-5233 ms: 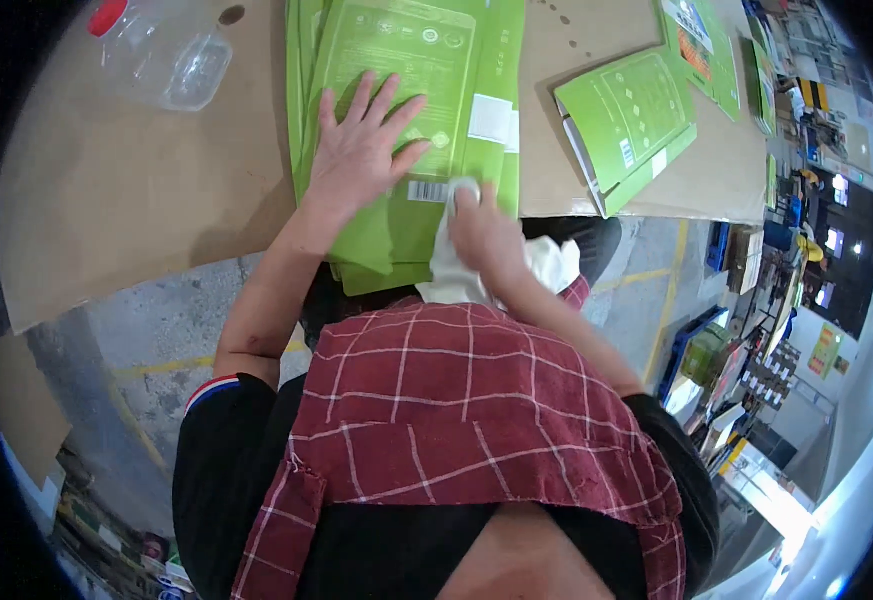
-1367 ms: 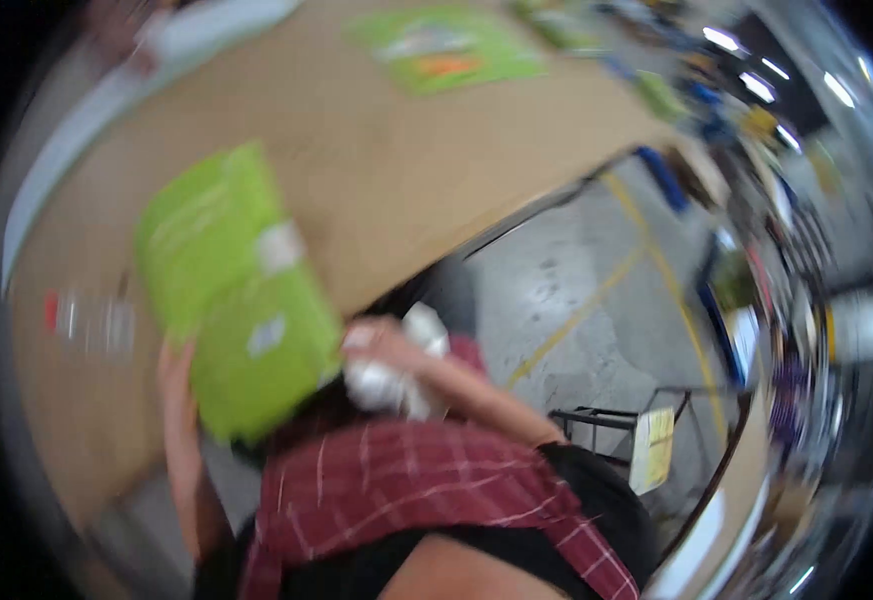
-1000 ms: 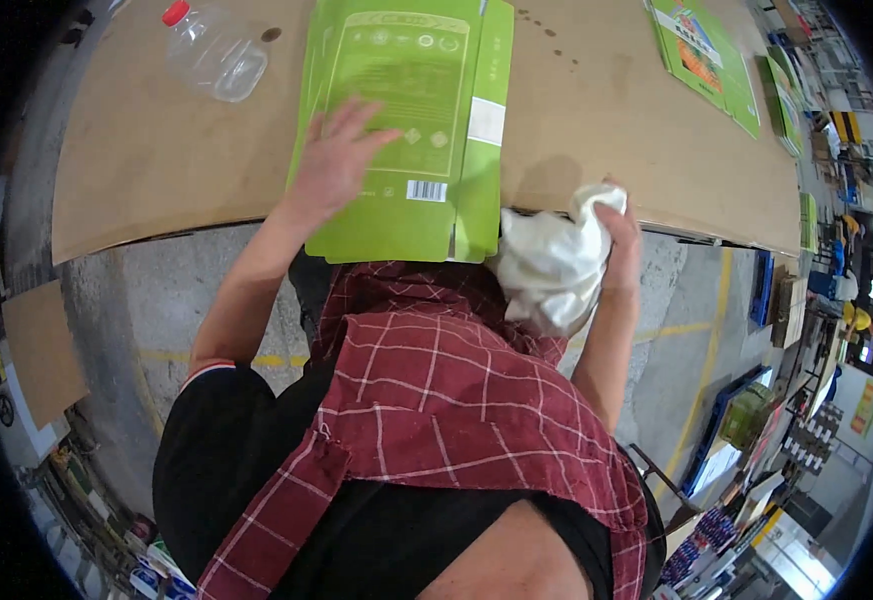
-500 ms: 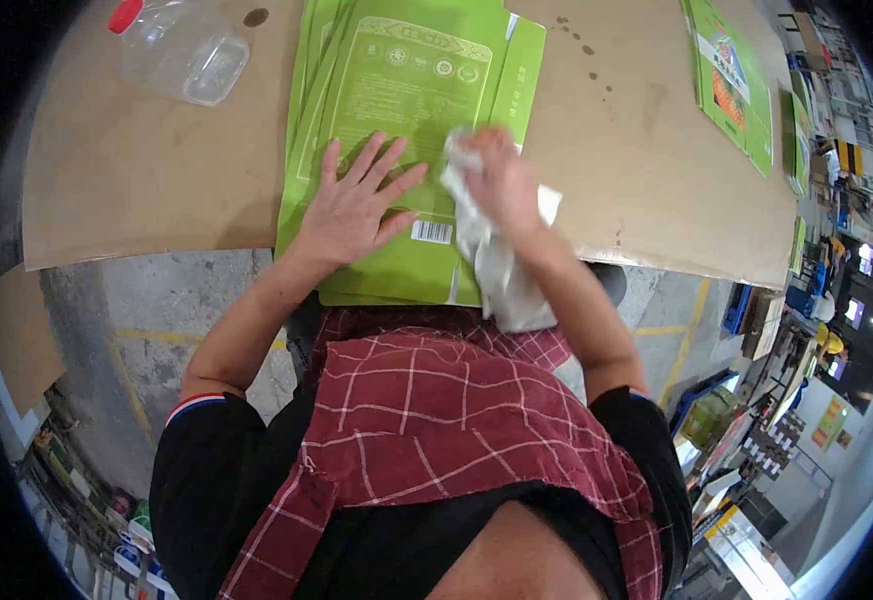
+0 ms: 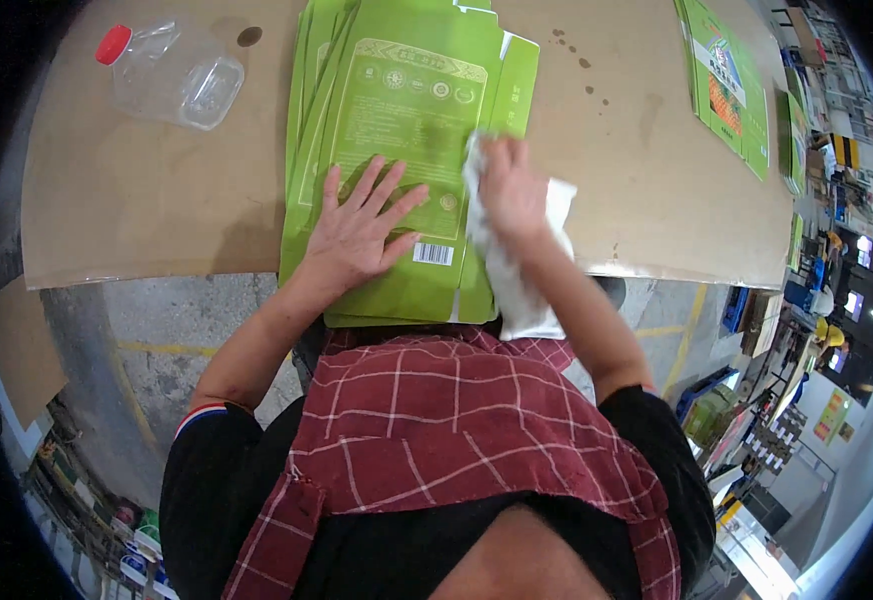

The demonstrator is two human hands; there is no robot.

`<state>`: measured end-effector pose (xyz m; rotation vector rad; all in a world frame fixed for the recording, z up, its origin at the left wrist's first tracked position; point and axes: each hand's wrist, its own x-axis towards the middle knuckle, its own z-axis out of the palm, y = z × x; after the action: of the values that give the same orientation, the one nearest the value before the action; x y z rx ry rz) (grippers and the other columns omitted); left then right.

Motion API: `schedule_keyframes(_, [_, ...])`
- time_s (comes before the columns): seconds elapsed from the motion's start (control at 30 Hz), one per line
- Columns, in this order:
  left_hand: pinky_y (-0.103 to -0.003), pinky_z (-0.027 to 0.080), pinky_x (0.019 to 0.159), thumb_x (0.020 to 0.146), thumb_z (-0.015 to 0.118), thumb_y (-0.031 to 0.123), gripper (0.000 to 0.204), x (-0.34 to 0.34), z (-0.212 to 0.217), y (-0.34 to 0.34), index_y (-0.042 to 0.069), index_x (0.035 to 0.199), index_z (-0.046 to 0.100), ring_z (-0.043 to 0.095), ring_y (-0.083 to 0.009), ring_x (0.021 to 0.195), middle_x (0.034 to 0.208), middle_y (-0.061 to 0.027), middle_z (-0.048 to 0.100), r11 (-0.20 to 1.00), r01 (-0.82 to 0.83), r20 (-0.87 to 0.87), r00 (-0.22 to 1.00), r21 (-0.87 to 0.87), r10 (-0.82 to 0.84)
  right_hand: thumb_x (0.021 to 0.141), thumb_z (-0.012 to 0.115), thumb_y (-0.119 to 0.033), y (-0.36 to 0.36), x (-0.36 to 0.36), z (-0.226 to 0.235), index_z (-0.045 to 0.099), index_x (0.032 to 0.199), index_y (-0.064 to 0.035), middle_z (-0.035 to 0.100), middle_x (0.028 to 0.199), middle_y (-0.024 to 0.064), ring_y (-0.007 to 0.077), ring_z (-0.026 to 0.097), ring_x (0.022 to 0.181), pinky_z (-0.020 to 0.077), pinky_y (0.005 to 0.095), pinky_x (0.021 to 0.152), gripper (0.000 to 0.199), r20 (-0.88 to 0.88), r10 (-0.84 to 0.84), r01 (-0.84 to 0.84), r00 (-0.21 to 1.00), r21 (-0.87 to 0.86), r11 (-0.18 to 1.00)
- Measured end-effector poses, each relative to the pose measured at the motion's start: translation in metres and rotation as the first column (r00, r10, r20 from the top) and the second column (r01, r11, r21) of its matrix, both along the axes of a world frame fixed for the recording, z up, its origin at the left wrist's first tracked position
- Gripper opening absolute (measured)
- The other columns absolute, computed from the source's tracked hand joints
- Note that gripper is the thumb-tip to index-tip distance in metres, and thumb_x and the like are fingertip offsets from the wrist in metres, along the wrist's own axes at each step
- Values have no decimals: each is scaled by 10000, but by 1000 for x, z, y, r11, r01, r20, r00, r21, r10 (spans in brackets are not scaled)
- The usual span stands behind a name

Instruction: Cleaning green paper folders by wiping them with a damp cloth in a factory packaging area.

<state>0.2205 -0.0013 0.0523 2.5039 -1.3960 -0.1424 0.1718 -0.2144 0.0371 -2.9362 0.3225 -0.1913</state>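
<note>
A stack of flat green printed cartons [image 5: 397, 130] lies on the brown table, its near end jutting past the table's front edge. Pressed flat on the top carton, my left hand [image 5: 359, 225] has its fingers spread. My right hand [image 5: 514, 190] is closed on a white cloth [image 5: 517, 290] at the carton's right side. The cloth hangs down from my fist over the table edge toward my apron. Motion blurs the right hand slightly, and its palm side is hidden.
On the left of the cardboard-covered table [image 5: 147, 190] a clear plastic bottle [image 5: 172, 80] with a red cap lies on its side. More green cartons [image 5: 727, 80] rest at the far right. Dark wet spots [image 5: 585, 63] mark the table beyond the stack.
My right hand with the cloth has shifted a little to the right along the carton's side. My left hand stays spread on the carton. The whole view has tilted slightly.
</note>
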Motion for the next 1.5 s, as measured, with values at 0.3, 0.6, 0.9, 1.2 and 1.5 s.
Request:
schedule_keyframes(0.3, [-577,146,953,784,494,442,520,0,-3,-3,237,1250,386,277,-251,1234,1328,-71,311,1000,-1,3,1000,4,1,690,575,-126,21,-31,10,494,1014,-141,502,973,90,248,574,679,479,336,471,334,-30,420,-401,907,242,883])
schedule_keyframes(0.6, [-580,127,962,812,443,450,509,0,-4,-6,228,1263,366,267,-261,1239,1311,-91,330,997,-73,77,994,-30,75,802,445,-136,-36,141,42,546,921,-46,546,963,163,334,554,848,466,415,697,180,398,21,-123,917,232,965])
schedule_keyframes(0.9, [-579,133,967,814,429,458,495,-10,-6,1,215,1245,393,279,-271,1232,1315,-90,329,993,-100,136,985,-66,109,799,453,-146,-117,64,35,472,1093,-97,490,1100,117,259,445,1067,361,382,841,299,387,37,207,921,-568,796])
schedule_keyframes(1.2, [-574,149,963,819,440,436,508,-4,-5,-8,222,1271,353,255,-265,1242,1324,-79,311,996,-63,186,980,-58,73,865,385,-379,6,-8,-3,337,1250,1,313,1323,151,250,252,1252,182,417,1022,543,22,190,-185,982,-139,973])
schedule_keyframes(1.5, [-569,157,964,816,451,435,510,-9,-8,-5,228,1272,354,255,-247,1244,1331,-65,304,994,-65,219,972,-90,84,813,481,-369,45,-122,9,345,1234,-5,318,1309,153,272,279,1234,223,397,1015,574,-135,358,-366,924,-39,930])
